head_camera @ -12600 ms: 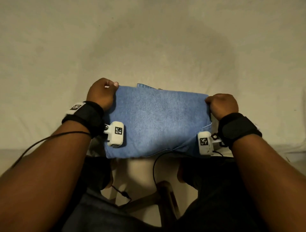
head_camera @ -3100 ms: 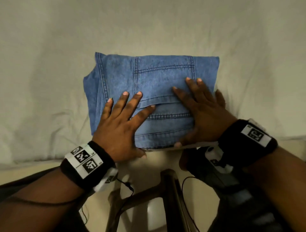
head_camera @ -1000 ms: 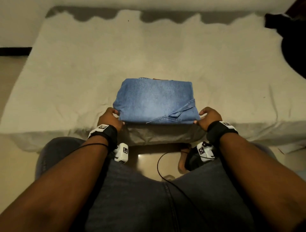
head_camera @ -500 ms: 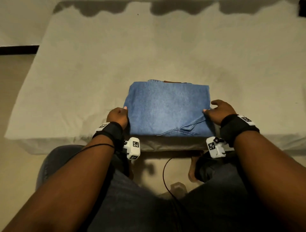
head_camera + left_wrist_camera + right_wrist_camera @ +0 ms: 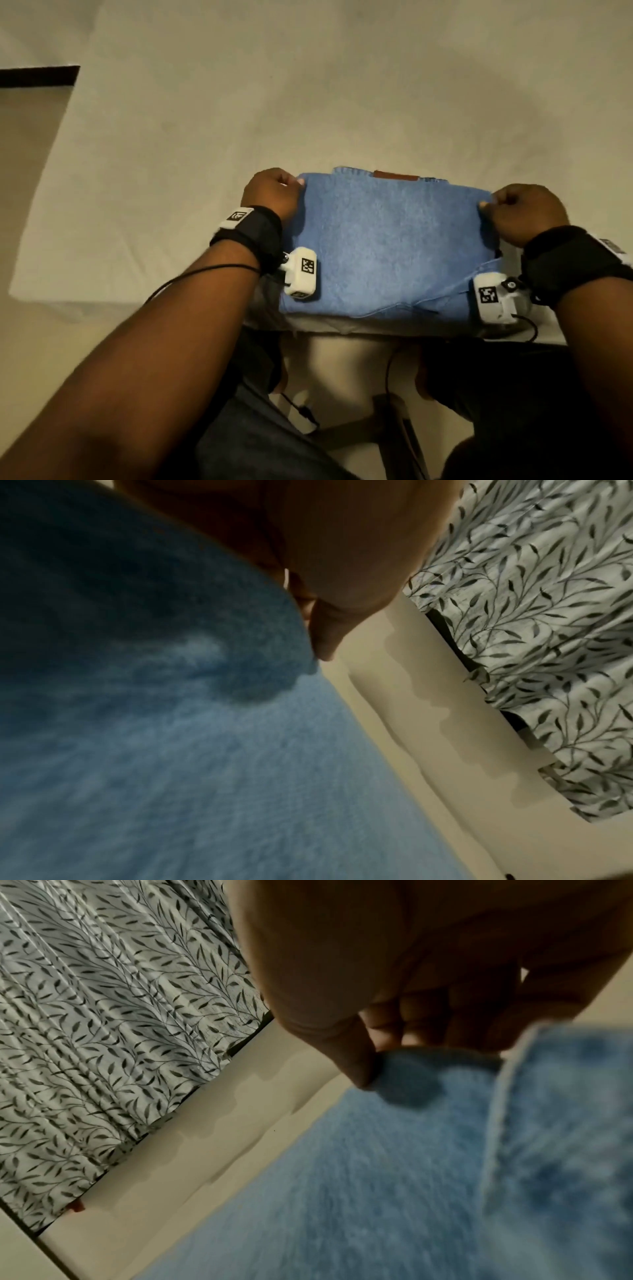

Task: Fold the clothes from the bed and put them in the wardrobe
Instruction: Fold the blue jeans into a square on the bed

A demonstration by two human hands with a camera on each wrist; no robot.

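A folded pair of blue jeans (image 5: 387, 240) lies at the near edge of the bed (image 5: 308, 102), with a brown leather patch (image 5: 395, 175) showing at its far edge. My left hand (image 5: 274, 193) grips the far left corner of the jeans (image 5: 171, 723), fingers curled around the fabric. My right hand (image 5: 520, 209) pinches the far right corner of the jeans (image 5: 411, 1150) between thumb and fingers. Both wrists wear black straps with white cameras.
The cream bedsheet stretches wide beyond the jeans. A leaf-patterned curtain (image 5: 548, 615) hangs past the bed's far side, also seen as the curtain (image 5: 103, 1015). Tiled floor (image 5: 20, 171) lies left of the bed. A wooden stool frame (image 5: 394, 428) stands between my knees.
Both hands have slid from the near sides of the folded jeans up to its far corners and now grip them. My head has leaned closer over the bed.
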